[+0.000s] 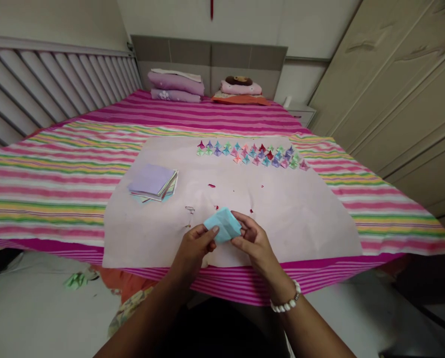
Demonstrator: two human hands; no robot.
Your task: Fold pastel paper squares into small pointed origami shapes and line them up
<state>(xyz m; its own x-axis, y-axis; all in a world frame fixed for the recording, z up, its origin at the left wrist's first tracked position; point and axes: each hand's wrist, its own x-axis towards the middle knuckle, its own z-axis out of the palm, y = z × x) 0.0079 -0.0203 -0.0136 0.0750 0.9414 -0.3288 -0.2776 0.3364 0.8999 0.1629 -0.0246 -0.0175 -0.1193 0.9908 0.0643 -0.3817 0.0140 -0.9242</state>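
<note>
A partly folded light-blue paper (223, 223) is pinched between both hands above the near edge of a large pale pink sheet (289, 209). My left hand (193, 247) grips its left corner with thumb and fingers closed. My right hand (253, 239), with a white bead bracelet at the wrist, holds the right side. A stack of coloured paper squares (153, 183), lilac on top, lies to the left on the sheet. Two rows of several small folded paper stars (250, 154) sit at the sheet's far side.
The sheet lies on a bed with a pink, green and yellow striped cover (58, 164). Pillows (175, 85) and folded bedding are at the headboard. A wardrobe (401, 99) stands at the right. Small paper scraps (211, 186) dot the sheet; a green scrap (75, 281) lies on the floor.
</note>
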